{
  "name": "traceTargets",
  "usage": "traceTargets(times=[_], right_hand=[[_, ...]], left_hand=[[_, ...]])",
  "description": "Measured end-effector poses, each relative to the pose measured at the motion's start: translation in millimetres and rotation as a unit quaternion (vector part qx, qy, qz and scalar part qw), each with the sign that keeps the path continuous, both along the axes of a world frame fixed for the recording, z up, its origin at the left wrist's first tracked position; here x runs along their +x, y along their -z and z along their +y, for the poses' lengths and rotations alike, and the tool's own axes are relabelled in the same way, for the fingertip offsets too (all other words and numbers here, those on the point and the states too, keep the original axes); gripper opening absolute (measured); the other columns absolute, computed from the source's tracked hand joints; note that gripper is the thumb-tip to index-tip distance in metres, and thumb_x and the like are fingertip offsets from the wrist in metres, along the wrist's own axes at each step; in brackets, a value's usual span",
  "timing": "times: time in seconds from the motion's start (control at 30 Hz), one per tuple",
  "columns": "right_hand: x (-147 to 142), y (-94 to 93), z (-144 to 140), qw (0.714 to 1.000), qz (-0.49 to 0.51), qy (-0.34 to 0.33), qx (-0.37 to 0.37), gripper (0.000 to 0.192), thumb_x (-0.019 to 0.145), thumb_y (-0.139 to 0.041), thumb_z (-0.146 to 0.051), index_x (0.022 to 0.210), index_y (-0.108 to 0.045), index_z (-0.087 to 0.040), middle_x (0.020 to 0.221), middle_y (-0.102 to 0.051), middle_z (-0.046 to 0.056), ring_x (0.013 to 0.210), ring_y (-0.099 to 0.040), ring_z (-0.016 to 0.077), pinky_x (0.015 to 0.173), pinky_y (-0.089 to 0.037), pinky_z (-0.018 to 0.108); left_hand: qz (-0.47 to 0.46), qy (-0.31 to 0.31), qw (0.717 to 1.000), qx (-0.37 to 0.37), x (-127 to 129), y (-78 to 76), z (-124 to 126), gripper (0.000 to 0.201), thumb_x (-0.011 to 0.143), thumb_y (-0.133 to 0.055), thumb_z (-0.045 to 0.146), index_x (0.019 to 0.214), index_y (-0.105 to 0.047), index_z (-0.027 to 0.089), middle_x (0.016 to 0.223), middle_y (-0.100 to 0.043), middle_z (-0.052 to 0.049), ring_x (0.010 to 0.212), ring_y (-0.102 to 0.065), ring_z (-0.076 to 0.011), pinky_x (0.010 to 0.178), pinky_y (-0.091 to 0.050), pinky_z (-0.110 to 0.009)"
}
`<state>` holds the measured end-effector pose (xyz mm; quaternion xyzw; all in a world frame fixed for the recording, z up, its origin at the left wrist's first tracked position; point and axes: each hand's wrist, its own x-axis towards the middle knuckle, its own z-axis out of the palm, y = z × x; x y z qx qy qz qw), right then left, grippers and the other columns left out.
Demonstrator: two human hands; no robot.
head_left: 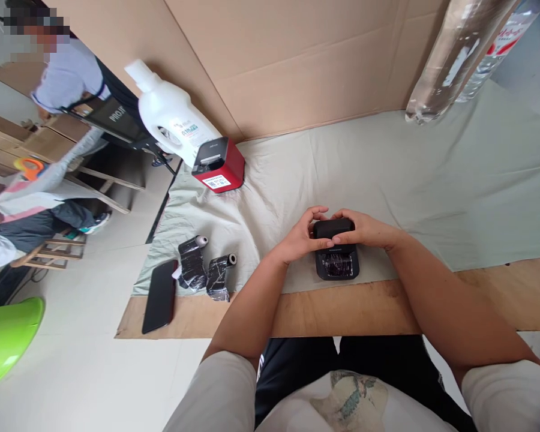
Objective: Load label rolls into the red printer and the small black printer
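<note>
Here, head view: one camera only.
Left hand (303,235): curled on the black printer's (336,255) lid, left end.
Right hand (364,229): clamped on the lid's right end, apparently so it was steadied.
Printer: sat on grey cloth (432,180), near edge.
Beside: two wrapped rolls (204,273), phone (160,295), red printer (219,165).

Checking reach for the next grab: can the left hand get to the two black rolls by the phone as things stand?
Probably yes. The left hand is on the black device, and the black rolls lie to its left beside the phone, with only bare cloth between.
</note>
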<state>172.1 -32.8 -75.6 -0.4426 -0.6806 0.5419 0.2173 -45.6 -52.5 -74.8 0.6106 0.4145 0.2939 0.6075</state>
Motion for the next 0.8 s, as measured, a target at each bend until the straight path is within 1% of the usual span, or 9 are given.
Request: traceTargets(times=[0.13,0.23,0.3,0.4,0.47,0.53,0.63,0.7,0.8], right_hand=[[-2,6.0,2,1.000,0.014,0.022,-0.002,0.049,0.065,-0.082,-0.052,0.103,-0.066,-0.023,0.099,-0.073,0.004,0.090,-0.068,0.0264,0.070,-0.054,0.035],[-5,12.6,0,0.996,0.047,0.072,-0.017,0.051,0.068,-0.080,-0.053,0.107,-0.065,-0.024,0.105,-0.073,0.006,0.096,-0.068,0.0267,0.076,-0.056,0.037],[-6,14.0,-3,0.993,0.074,0.089,-0.029,0.058,0.065,-0.082,-0.051,0.113,-0.063,-0.024,0.110,-0.072,0.006,0.101,-0.067,0.0267,0.080,-0.056,0.039],[-6,9.6,-4,0.989,0.099,0.090,-0.060,0.072,0.055,-0.089,-0.042,0.118,-0.061,-0.024,0.106,-0.073,0.006,0.098,-0.069,0.0253,0.081,-0.057,0.039],[-2,4.5,6,0.982,0.120,0.112,-0.092,0.072,0.053,-0.090,-0.037,0.117,-0.061,-0.024,0.096,-0.074,0.004,0.089,-0.070,0.0239,0.078,-0.058,0.038],[12,-0.5,29,0.966,0.147,0.177,-0.117,0.060,0.056,-0.089,-0.035,0.109,-0.063,-0.022,0.087,-0.074,0.004,0.079,-0.071,0.0230,0.072,-0.059,0.038],[54,-5.8,84,0.930,0.174,0.300,-0.124,0.028,0.069,-0.080,-0.034,0.086,-0.066,-0.017,0.079,-0.073,0.009,0.071,-0.069,0.0233,0.068,-0.059,0.039],[90,-7.6,124,0.905,0.160,0.377,-0.118,0.016,0.075,-0.074,-0.029,0.079,-0.065,-0.016,0.073,-0.072,0.009,0.069,-0.069,0.0236,0.070,-0.059,0.042],[144,-8.2,171,0.855,0.088,0.509,-0.049,0.010,0.079,-0.069,-0.021,0.075,-0.061,-0.016,0.066,-0.065,0.006,0.067,-0.067,0.0233,0.068,-0.058,0.045]], left_hand=[[-0.024,-0.013,0.999,0.018,0,6.9,4,0.081,0.063,-0.085,0.043,0.132,-0.045,0.029,0.128,-0.053,-0.008,0.105,-0.061,-0.0204,0.085,-0.052,-0.033],[-0.053,-0.065,0.996,0.008,2,16.7,9,0.079,0.058,-0.087,0.045,0.124,-0.049,0.025,0.123,-0.056,-0.008,0.106,-0.061,-0.0201,0.090,-0.051,-0.034],[-0.073,-0.104,0.992,-0.007,2,22.8,12,0.079,0.055,-0.088,0.050,0.120,-0.051,0.022,0.121,-0.059,-0.008,0.105,-0.062,-0.0203,0.090,-0.051,-0.034],[-0.098,-0.149,0.983,-0.049,3,28.4,14,0.072,0.065,-0.076,0.066,0.116,-0.053,0.021,0.117,-0.063,-0.009,0.099,-0.064,-0.0203,0.083,-0.053,-0.033],[-0.107,-0.144,0.979,-0.095,3,29.2,15,0.069,0.074,-0.060,0.076,0.113,-0.054,0.019,0.111,-0.065,-0.010,0.088,-0.067,-0.0193,0.073,-0.055,-0.032],[-0.099,-0.116,0.979,-0.132,2,27.8,15,0.067,0.079,-0.052,0.078,0.109,-0.055,0.018,0.107,-0.065,-0.010,0.076,-0.067,-0.0171,0.064,-0.055,-0.031],[-0.071,-0.092,0.982,-0.150,4,23.0,15,0.056,0.082,-0.059,0.068,0.102,-0.055,0.017,0.105,-0.063,-0.009,0.069,-0.068,-0.0135,0.060,-0.055,-0.028],[-0.053,-0.089,0.982,-0.155,6,19.8,14,0.047,0.082,-0.065,0.060,0.099,-0.055,0.017,0.104,-0.062,-0.007,0.069,-0.068,-0.0117,0.059,-0.055,-0.026],[-0.029,-0.091,0.983,-0.160,9,17.0,14,0.042,0.081,-0.069,0.053,0.098,-0.055,0.017,0.102,-0.061,-0.005,0.068,-0.067,-0.0101,0.058,-0.054,-0.024]])
